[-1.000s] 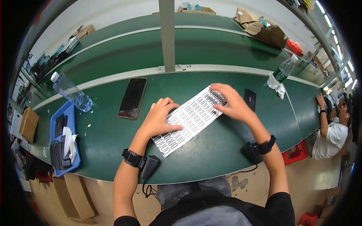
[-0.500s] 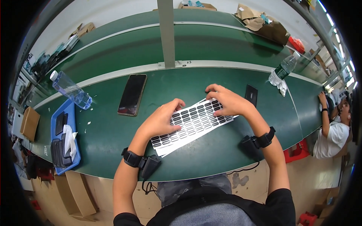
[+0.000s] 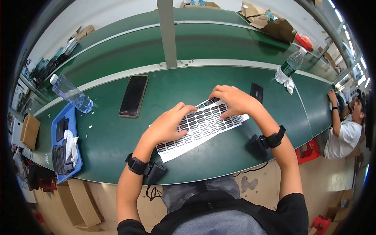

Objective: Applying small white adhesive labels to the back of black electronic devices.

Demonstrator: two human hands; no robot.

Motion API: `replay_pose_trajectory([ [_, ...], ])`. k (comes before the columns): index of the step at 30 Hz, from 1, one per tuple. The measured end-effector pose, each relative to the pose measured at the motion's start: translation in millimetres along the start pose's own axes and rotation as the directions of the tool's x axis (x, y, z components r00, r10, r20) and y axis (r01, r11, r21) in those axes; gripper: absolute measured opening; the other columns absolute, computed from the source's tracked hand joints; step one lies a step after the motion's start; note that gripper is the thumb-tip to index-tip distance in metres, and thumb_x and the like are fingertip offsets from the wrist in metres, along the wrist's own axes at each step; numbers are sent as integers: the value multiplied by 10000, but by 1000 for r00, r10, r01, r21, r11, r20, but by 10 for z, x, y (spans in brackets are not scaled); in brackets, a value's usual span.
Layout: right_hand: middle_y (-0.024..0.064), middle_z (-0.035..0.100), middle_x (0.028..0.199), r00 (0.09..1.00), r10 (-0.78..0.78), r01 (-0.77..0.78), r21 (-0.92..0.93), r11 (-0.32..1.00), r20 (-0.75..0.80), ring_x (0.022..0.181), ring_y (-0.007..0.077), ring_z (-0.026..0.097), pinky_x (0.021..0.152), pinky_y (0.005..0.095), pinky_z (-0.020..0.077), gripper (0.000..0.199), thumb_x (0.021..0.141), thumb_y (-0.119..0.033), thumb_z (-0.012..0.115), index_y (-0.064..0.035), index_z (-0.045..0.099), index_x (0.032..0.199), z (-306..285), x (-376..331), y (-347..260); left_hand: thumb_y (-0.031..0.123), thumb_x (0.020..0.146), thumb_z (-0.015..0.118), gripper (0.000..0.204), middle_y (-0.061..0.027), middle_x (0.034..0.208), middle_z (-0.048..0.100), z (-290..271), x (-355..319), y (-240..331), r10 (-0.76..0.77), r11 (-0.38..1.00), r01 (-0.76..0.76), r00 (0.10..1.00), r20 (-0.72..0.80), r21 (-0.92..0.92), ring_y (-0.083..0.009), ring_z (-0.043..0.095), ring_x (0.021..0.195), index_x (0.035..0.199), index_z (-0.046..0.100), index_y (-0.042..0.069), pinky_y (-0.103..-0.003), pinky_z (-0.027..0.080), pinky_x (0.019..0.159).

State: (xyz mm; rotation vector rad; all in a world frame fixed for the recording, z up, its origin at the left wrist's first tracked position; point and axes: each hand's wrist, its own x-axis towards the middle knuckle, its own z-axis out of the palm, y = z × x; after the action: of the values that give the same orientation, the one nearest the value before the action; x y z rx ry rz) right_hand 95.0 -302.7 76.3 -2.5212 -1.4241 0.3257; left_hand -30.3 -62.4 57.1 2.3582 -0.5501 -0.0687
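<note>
White sticker sheets (image 3: 200,127) printed with rows of dark rounded oblongs lie stacked and slanted in front of me. My left hand (image 3: 166,123) grips their left part, thumb on the top sheet and fingers curled over the far edge. At the right part, my right hand (image 3: 234,102) holds the stack likewise, thumb on top and fingertips at the far edge. Between my hands, a strip of a lower sheet with black printing (image 3: 207,102) sticks out beyond that edge. The undersides of the sheets are hidden.
A dark phone (image 3: 133,96) lies behind my left hand, a small black flat object (image 3: 257,92) beyond my right. Bottles stand at left (image 3: 72,94) and right (image 3: 290,65). A blue tray (image 3: 79,156) holds a black wallet-like item and tissue. Another person (image 3: 342,133) sits far right.
The sheets have shifted against each other: a black-printed strip now shows past the far edge, and less of the lower sheet shows along the near edge. My right fingers have moved slightly left.
</note>
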Motion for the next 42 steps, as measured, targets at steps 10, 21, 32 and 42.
replay_pose_trajectory([
  [10, 108, 536, 1127, 997, 61, -66, 100, 993, 55, 1108, 276, 487, 973, 363, 431, 680, 547, -168, 862, -67, 555, 1146, 67, -134, 128, 60, 666, 756, 579, -111, 1098, 556, 83, 24, -114, -37, 985, 43, 999, 40, -169, -282, 567, 1069, 1209, 556, 56, -352, 468, 930],
  [21, 357, 422, 1333, 789, 451, -505, -23, 863, -417, 1327, 435, 357, 1076, 405, 339, 884, 876, -478, 574, 164, 236, 1382, 667, -650, -247, 63, 674, 770, 551, -108, 1115, 571, 133, 63, -93, -62, 988, 65, 998, 27, -139, -285, 561, 1069, 1189, 576, 43, -356, 453, 933],
  [32, 156, 562, 1223, 784, 583, 25, 950, 311, -211, 1092, 237, 571, 951, 322, 430, 746, 908, -314, 610, 57, 235, 1435, 538, -514, -443, 55, 672, 744, 565, -117, 1117, 539, 128, 73, -145, -41, 978, 51, 998, 56, -203, -303, 534, 1108, 1198, 540, 25, -361, 444, 945],
  [42, 146, 427, 1356, 842, 476, 271, 962, 31, -252, 1117, 210, 557, 931, 309, 483, 727, 772, 21, 655, -20, 317, 1415, 103, -567, -419, 73, 635, 766, 638, -94, 1155, 519, 153, 38, -79, 8, 985, -24, 996, -94, -172, -292, 483, 1110, 1216, 501, 53, -369, 415, 971],
])
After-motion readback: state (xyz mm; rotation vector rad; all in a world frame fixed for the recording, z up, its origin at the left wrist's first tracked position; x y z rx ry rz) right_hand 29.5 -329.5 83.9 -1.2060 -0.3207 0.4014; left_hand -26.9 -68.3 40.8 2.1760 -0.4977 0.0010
